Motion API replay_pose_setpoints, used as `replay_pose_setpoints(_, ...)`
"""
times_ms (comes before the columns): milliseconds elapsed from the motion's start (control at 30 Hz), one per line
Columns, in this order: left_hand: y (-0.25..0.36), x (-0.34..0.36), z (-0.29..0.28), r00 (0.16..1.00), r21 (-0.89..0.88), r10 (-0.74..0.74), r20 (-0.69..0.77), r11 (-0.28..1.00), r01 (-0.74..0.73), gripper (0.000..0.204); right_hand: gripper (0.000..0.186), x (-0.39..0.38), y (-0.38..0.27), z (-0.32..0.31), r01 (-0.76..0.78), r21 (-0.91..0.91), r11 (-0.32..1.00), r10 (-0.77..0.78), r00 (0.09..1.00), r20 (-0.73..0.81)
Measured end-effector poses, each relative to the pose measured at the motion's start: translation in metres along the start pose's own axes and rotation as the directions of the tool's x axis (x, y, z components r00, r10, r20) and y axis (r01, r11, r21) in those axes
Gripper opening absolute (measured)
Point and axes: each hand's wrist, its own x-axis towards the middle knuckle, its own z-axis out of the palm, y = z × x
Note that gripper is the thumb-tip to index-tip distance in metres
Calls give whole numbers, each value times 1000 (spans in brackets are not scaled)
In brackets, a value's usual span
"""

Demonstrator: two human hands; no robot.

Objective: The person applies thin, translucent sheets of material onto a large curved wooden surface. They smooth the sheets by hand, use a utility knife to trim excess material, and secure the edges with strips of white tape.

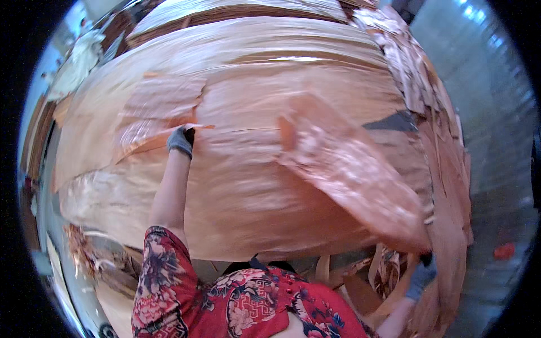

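Observation:
A broad stack of thin wood veneer sheets [236,191] spreads in front of me. My left hand [181,141], in a grey glove with dark fingertips, is closed on the edge of a torn veneer piece [166,98] lying on the stack at the left. Low on the right, my right hand [422,276], gloved the same way, grips one end of a long, wavy veneer strip [349,169]. That strip is raised at a slant over the stack, its far end near the middle, blurred by motion. A dark gap or patch [394,121] shows at the stack's right side.
Loose veneer strips [406,62] hang along the right edge of the stack. More scraps [389,270] lie by my right side, and others [101,253] at the lower left. A second stack [236,11] stands behind. On the grey floor at the right is a red object [504,250].

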Motion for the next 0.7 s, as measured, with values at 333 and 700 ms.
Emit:
replay_pose_setpoints(333,31,-48,-25,746,-802,-295,596,-260,538,14,31,104,59,22,-127,148,981,153,971,-182)
replay_pose_setpoints(700,101,-139,-93,944,62,-20,-329,997,43,18,35,284,-147,34,370,332,867,-275,913,-301)
